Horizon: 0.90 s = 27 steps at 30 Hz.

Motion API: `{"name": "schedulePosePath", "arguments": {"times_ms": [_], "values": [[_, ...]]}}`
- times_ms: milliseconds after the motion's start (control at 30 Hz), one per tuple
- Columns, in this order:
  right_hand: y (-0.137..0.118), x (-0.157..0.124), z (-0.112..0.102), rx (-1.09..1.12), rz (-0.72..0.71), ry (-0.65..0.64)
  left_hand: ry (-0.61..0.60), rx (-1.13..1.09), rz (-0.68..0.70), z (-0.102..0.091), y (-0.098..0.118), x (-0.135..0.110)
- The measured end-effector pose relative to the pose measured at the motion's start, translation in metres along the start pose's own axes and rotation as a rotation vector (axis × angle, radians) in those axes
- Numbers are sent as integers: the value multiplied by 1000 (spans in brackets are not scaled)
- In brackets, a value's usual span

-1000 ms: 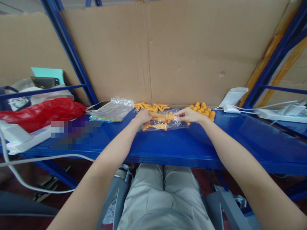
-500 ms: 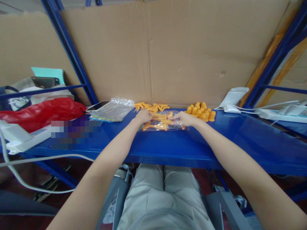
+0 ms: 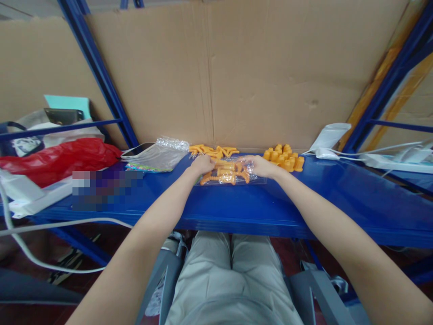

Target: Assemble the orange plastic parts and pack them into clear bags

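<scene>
A clear plastic bag (image 3: 259, 180) lies flat on the blue table, with several orange plastic parts (image 3: 226, 174) inside it, some curved and some like short cylinders. At the bag's left end my left hand (image 3: 203, 165) is closed on the plastic. My right hand (image 3: 259, 166) grips the bag's right end with fingers bent, close to a curved orange part. The fingertips of both hands are partly hidden by glare and plastic. Right behind the bag lies a pile of loose orange curved pieces (image 3: 219, 150).
Orange cup-like pieces (image 3: 284, 158) stand grouped to the right of my right hand. A stack of clear bags (image 3: 162, 155) lies at the left. Further left are a red plastic bag (image 3: 67, 158) and a white power strip (image 3: 43, 196). A cardboard wall (image 3: 237, 72) rises behind the table.
My right hand has shifted slightly up and its fingers have drawn back off the orange parts, so more of them show at the bag's right side. My left hand stays in place.
</scene>
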State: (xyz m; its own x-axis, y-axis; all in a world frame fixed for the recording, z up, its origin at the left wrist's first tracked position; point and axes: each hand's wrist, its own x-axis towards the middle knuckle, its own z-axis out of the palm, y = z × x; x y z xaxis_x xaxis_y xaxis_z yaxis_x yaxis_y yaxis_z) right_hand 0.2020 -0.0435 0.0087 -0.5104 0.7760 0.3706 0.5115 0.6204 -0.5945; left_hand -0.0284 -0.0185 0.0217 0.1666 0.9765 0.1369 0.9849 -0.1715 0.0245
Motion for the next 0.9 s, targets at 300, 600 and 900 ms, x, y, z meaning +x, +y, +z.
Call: {"name": "schedulePosePath", "arguments": {"times_ms": [300, 600, 900], "values": [[-10, -2, 0, -383, 246, 16, 6, -15, -13, -1, 0, -2], [-14, -5, 6, -26, 262, 10, 23, 19, -46, -1, 1, -2], [-18, -6, 6, 188, 458, 61, 45, -16, -83, -2, 0, -2]]}}
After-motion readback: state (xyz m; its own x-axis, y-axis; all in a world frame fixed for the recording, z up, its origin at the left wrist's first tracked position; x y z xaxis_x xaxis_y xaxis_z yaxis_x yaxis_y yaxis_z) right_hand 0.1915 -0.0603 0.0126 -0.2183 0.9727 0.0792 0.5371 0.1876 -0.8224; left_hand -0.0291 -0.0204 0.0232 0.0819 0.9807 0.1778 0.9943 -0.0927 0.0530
